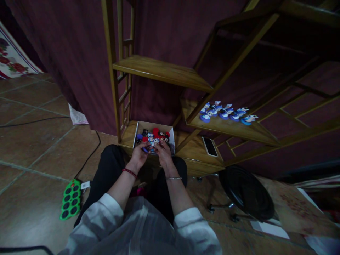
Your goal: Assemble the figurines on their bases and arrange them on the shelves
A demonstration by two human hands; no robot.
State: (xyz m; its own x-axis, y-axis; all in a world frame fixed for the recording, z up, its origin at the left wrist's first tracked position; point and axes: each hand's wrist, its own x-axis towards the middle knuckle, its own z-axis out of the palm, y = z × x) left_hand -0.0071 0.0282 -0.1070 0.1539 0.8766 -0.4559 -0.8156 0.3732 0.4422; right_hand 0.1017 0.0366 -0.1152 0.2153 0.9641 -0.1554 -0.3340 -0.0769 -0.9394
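Observation:
A white-rimmed cardboard box [172, 140] stands on the low wooden shelf in front of my knees. Small cartoon figurines in red, black, white and blue [156, 133] fill it. My left hand [140, 153] is at the box's near edge, its fingers closed on a figurine with a purple base [145, 149]. Beside it, my right hand [163, 151] has its fingers curled around a small white-and-blue figurine [156, 141] at the box's near side. The figurines overlap in view, and my fingers hide parts of those they touch.
Several blue-and-white figurines [225, 111] stand on a raised shelf [231, 125] to the right. A phone [209, 146] lies on the lower shelf. Wooden posts and slats frame the unit. A black stool [247, 193] is at right, a green power strip [71, 199] with its cable on the floor at left.

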